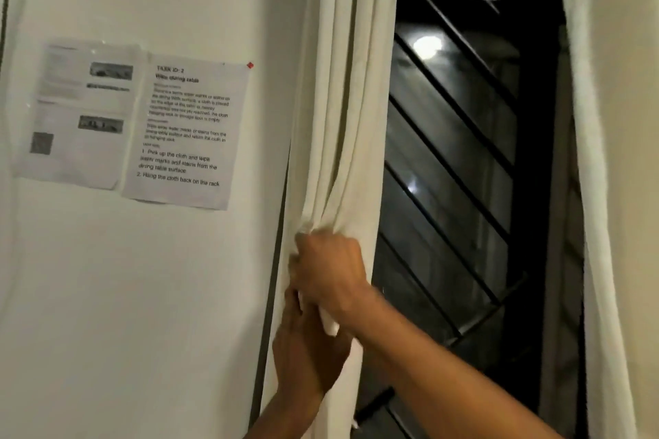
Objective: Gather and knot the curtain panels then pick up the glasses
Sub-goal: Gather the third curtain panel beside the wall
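Observation:
A cream curtain panel (342, 82) hangs bunched in folds at the left side of a dark window. My right hand (330, 269) grips the gathered folds from the window side, fingers curled round the cloth. Just below it, my left hand (306, 353) holds the same bunch from the wall side, its fingers wrapped into the fabric and partly hidden by the right wrist. A second cream curtain panel (613, 153) hangs loose at the right edge. No glasses are in view.
A dark window (463, 153) with diagonal metal bars fills the gap between the panels. On the white wall (142, 296) to the left are two taped paper sheets (185, 132) with printed text.

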Motion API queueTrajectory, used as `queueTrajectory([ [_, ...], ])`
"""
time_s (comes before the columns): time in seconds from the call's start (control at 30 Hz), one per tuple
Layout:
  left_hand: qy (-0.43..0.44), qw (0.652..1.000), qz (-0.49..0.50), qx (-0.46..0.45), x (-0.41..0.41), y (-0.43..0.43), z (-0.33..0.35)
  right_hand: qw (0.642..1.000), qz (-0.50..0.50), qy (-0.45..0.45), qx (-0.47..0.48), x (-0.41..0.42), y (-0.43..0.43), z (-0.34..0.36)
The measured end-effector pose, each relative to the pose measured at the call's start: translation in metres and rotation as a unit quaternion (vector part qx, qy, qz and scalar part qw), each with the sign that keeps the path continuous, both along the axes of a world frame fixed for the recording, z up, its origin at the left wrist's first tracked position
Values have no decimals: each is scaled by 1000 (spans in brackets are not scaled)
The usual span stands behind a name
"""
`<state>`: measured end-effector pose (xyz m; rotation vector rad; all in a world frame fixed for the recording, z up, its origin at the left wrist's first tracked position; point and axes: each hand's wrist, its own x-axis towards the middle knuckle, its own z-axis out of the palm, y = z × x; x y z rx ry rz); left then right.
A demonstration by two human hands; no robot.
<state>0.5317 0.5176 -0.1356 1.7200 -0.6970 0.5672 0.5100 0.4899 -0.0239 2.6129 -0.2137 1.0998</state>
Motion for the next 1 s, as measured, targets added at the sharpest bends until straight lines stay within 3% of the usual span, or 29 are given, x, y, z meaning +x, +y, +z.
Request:
queueTrajectory([
  [0.07, -59, 998, -5, 3, 5, 1, 54, 993, 22, -103, -57, -7, 7, 58],
  [0.17, -171, 982, 70, -25, 15, 4, 144, 976, 7, -180, -124, -16, 12, 150],
  [0.33, -230, 965, 108, -64, 10, 17, 262, 976, -26, -197, -86, -24, 22, 264],
  [0.47, -219, 970, 103, -13, 5, 21, 308, 987, -35, -150, -46, -22, 31, 299],
  [0.67, -203, 967, 116, 101, 18, 14, 292, 994, -95, -47, 9, -5, 27, 296],
  [0.83, -121, 975, 65, 174, 34, 2, 254, 989, -151, 2, -5, 17, 8, 267],
  [1.0, -33, 978, 33, 203, 52, -31, 130, 990, -104, 53, 83, 39, -29, 165],
])
